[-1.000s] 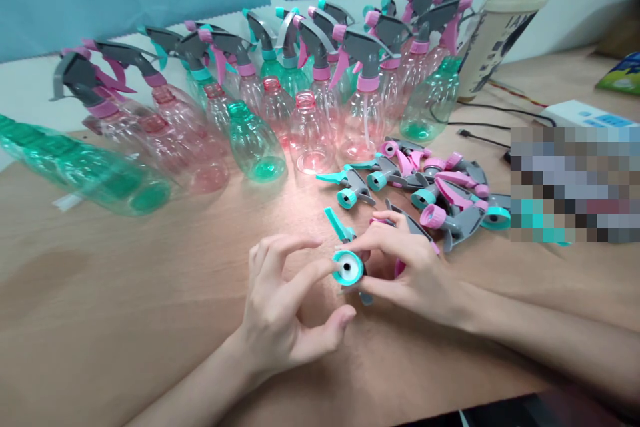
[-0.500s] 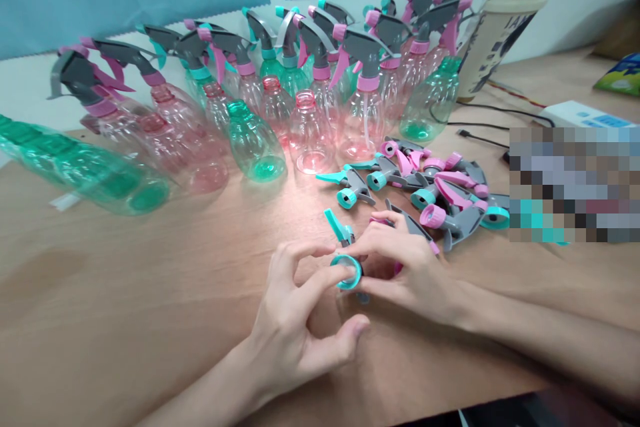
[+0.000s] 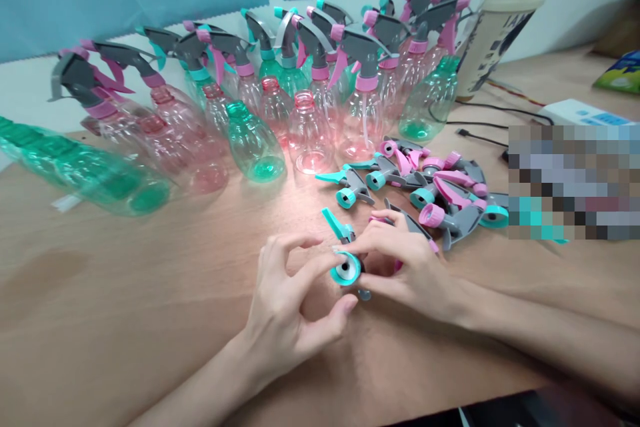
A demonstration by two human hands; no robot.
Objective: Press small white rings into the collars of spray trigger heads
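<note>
My right hand (image 3: 405,267) grips a grey and teal spray head (image 3: 345,269) between thumb and fingers. Its round teal collar faces me, with a white disc and a dark central hole inside, and its teal trigger points up and left. Just left of it is my left hand (image 3: 295,300), its fingers apart and curved. The index fingertip lies at the collar's upper edge, while the thumb stays below, off the collar. Beyond my right hand lies a pile of loose pink and teal spray heads (image 3: 431,215).
Pink and green bottles, many topped with spray heads, stand along the back, including a green open-necked bottle (image 3: 255,143). Nested green bottles (image 3: 100,170) lie at left. A cream tumbler (image 3: 495,40), black cable (image 3: 483,138) and white box (image 3: 575,112) are at right on the wooden table (image 3: 125,293).
My left index finger has drawn back from inside the teal collar, uncovering the white disc and hole. The left hand has shifted slightly left; my right hand keeps its grip.
</note>
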